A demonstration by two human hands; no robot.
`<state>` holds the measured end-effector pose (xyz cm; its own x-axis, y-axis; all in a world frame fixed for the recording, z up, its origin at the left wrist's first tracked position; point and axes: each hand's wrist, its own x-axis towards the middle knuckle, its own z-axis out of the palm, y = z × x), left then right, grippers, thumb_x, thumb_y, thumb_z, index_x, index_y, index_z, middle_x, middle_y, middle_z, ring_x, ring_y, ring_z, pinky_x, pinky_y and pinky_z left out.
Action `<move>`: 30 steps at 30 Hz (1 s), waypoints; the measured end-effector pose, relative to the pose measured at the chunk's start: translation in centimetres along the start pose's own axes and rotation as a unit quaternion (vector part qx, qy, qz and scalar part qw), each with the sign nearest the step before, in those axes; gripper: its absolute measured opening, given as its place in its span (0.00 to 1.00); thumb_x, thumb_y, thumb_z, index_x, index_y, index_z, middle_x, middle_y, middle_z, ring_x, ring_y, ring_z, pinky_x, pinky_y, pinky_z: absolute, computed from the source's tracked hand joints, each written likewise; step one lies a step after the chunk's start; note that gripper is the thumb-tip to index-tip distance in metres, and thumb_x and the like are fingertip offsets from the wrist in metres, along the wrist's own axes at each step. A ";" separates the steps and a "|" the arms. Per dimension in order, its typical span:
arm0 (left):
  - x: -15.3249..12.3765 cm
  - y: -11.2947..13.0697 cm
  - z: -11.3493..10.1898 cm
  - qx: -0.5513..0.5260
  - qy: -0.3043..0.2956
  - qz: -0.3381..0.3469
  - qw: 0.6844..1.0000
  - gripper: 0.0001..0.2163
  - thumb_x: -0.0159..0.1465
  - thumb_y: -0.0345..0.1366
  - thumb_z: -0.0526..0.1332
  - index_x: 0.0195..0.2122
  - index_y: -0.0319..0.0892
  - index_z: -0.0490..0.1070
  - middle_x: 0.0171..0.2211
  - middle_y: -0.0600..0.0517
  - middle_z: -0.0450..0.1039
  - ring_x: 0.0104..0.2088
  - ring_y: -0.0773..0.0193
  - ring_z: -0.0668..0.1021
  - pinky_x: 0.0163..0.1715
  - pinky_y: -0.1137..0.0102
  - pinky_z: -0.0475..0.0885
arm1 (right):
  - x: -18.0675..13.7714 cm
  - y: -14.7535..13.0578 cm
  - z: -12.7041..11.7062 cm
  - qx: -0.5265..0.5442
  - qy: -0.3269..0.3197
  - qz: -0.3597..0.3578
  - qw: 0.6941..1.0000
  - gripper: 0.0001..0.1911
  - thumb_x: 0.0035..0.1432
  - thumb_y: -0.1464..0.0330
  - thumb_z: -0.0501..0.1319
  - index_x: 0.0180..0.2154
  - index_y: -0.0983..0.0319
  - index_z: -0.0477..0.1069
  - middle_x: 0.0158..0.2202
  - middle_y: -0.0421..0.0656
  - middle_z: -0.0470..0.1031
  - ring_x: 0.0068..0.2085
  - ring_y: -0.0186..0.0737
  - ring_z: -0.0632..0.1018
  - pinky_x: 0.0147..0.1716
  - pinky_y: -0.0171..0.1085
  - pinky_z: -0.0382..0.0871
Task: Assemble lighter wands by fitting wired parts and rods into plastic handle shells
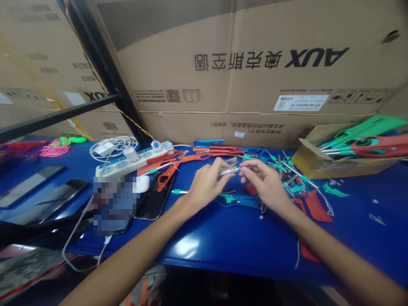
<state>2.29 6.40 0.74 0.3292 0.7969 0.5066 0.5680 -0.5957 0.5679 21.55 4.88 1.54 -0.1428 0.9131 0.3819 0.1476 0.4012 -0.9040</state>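
From here, the tube (228, 171) looks light, stiff, slick, best held mid-length: left hand (206, 182) pinching it, right hand (267, 183) curled at its tip, hold unclear.

Shone glossy on the table (204, 250).
Showed matt cardboard on the carton (236, 100), a metallic sheen on the held piece (227, 171).
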 end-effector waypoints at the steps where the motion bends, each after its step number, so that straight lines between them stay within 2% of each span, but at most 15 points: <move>1: 0.0 0.0 0.0 0.003 0.003 0.000 1.000 0.06 0.68 0.38 0.63 0.42 0.45 0.67 0.41 0.51 0.81 0.39 0.58 0.83 0.36 0.67 0.76 | 0.0 0.0 0.0 0.000 -0.005 0.004 1.000 0.08 0.64 0.62 0.62 0.41 0.60 0.72 0.32 0.40 0.76 0.31 0.35 0.77 0.34 0.39 0.74; 5: -0.2 0.2 -0.1 0.021 0.007 0.007 1.000 0.06 0.68 0.37 0.63 0.43 0.45 0.68 0.41 0.52 0.82 0.39 0.59 0.83 0.35 0.68 0.75 | -0.1 0.0 0.1 0.026 -0.022 0.032 0.999 0.09 0.63 0.61 0.63 0.40 0.60 0.72 0.31 0.40 0.78 0.29 0.35 0.78 0.34 0.38 0.74; 12: -0.1 0.4 -0.2 0.143 0.040 0.073 0.986 0.05 0.67 0.37 0.64 0.40 0.43 0.69 0.36 0.53 0.82 0.33 0.60 0.82 0.34 0.68 0.74 | -0.1 0.4 0.3 0.118 -0.024 0.082 0.989 0.12 0.59 0.59 0.67 0.38 0.61 0.75 0.33 0.43 0.81 0.28 0.35 0.79 0.30 0.37 0.74; 16: -0.1 0.5 -0.4 0.158 0.044 0.092 0.982 0.05 0.67 0.36 0.64 0.41 0.43 0.70 0.36 0.54 0.82 0.33 0.61 0.83 0.33 0.69 0.73 | -0.3 0.1 0.3 0.086 -0.009 0.072 0.994 0.11 0.60 0.60 0.66 0.39 0.61 0.77 0.32 0.42 0.81 0.25 0.33 0.77 0.26 0.35 0.72; 22: -0.3 0.6 -0.5 0.157 0.037 0.078 0.984 0.06 0.68 0.38 0.63 0.41 0.43 0.71 0.36 0.54 0.83 0.33 0.60 0.84 0.28 0.71 0.71 | -0.5 -0.4 0.4 0.052 0.022 0.053 0.997 0.09 0.58 0.62 0.68 0.38 0.59 0.79 0.27 0.40 0.79 0.23 0.31 0.74 0.21 0.33 0.67; 30: -0.4 0.5 -0.3 0.162 0.057 0.096 0.980 0.07 0.69 0.40 0.62 0.41 0.43 0.71 0.36 0.54 0.83 0.32 0.61 0.84 0.26 0.73 0.71 | -0.4 -0.3 0.2 0.041 0.018 0.088 0.995 0.11 0.57 0.59 0.68 0.39 0.58 0.80 0.23 0.38 0.76 0.21 0.30 0.72 0.19 0.32 0.65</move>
<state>2.27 5.78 1.04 0.3773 0.6457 0.6638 0.7201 -0.6553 0.2281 21.34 4.34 1.62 -0.0871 0.9714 0.2208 0.0878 0.2283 -0.9696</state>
